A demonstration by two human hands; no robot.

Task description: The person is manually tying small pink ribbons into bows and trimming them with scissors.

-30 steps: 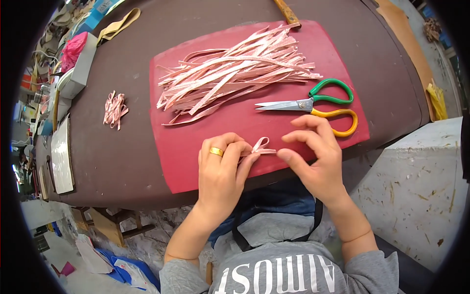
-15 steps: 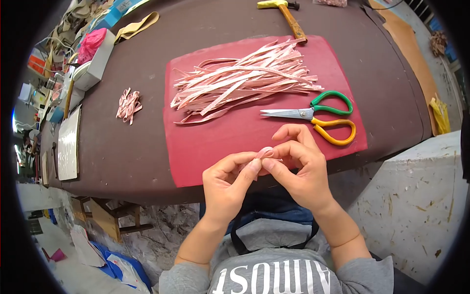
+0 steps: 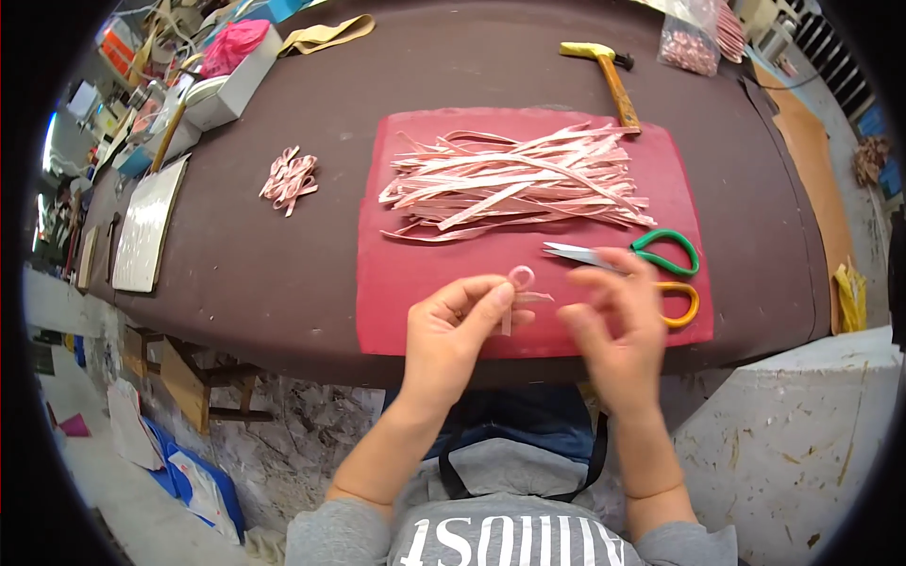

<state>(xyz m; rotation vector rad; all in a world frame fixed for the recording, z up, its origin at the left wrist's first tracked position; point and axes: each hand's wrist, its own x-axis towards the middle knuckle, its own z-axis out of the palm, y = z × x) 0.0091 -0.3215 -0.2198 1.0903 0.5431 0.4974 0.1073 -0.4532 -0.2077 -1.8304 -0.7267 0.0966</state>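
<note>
Pinched between the thumb and forefinger of my left hand (image 3: 455,325) is a pink strip (image 3: 522,276), curled into a small loop with its two tails sticking out. My right hand (image 3: 618,330), a little blurred, is apart from it with fingers spread and nothing visible in them. It overlaps part of the scissors (image 3: 675,253), which have one green and one yellow handle. Beyond both hands a pile of long pink strips (image 3: 519,179) lies on a red mat (image 3: 415,307). Left of the mat is a small heap of looped pink strips (image 3: 289,179).
A hammer (image 3: 613,85) with a wooden handle touches the mat's far edge. At the far right sits a clear bag of pink pieces (image 3: 689,45). A white box (image 3: 226,92) with pink plastic and a pale flat slab (image 3: 149,236) line the dark table's left side.
My right hand has let go of the pink strip and moved right, over the scissors. My left hand keeps the strip. The whole view has shifted slightly.
</note>
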